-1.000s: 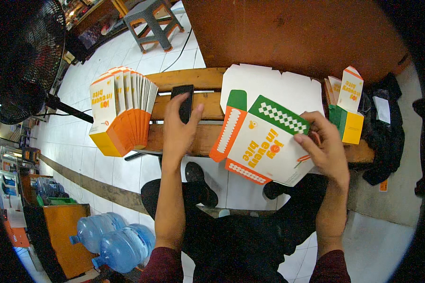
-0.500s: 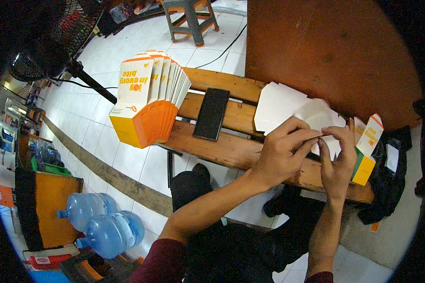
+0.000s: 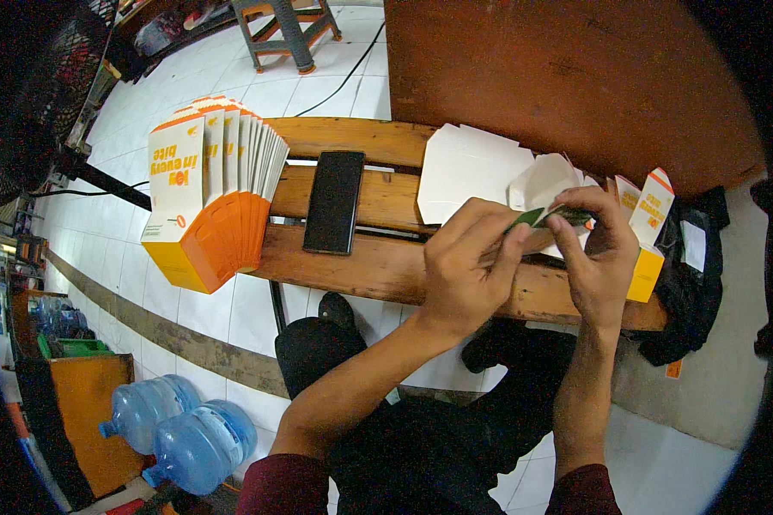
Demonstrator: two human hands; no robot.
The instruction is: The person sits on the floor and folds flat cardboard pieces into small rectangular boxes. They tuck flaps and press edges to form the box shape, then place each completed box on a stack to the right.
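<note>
Over the right half of the bench, my left hand (image 3: 472,266) and my right hand (image 3: 601,257) pinch a paper carton's green flap (image 3: 526,221) between thumbs and fingers. Much of this carton is hidden by my fingers. Just beyond them, a curved white card panel (image 3: 548,178) shows; whether it belongs to the same carton I cannot tell. Flat white cardboard sheets (image 3: 468,167) lie behind my left hand. Beside my right hand stand white, orange and yellow cartons (image 3: 648,219), partly covered by it.
A fanned stack of nested orange-and-white cartons (image 3: 173,167) stands on the left of the wooden bench (image 3: 378,266). A black phone (image 3: 335,202) lies near it. Blue water jugs (image 3: 202,446) rest on the floor, lower left. A brown panel (image 3: 558,77) rises behind the bench.
My fingers have shifted on the carton, and its green flap now shows between them. The whole view has swung, so the bench and its things sit farther left.
</note>
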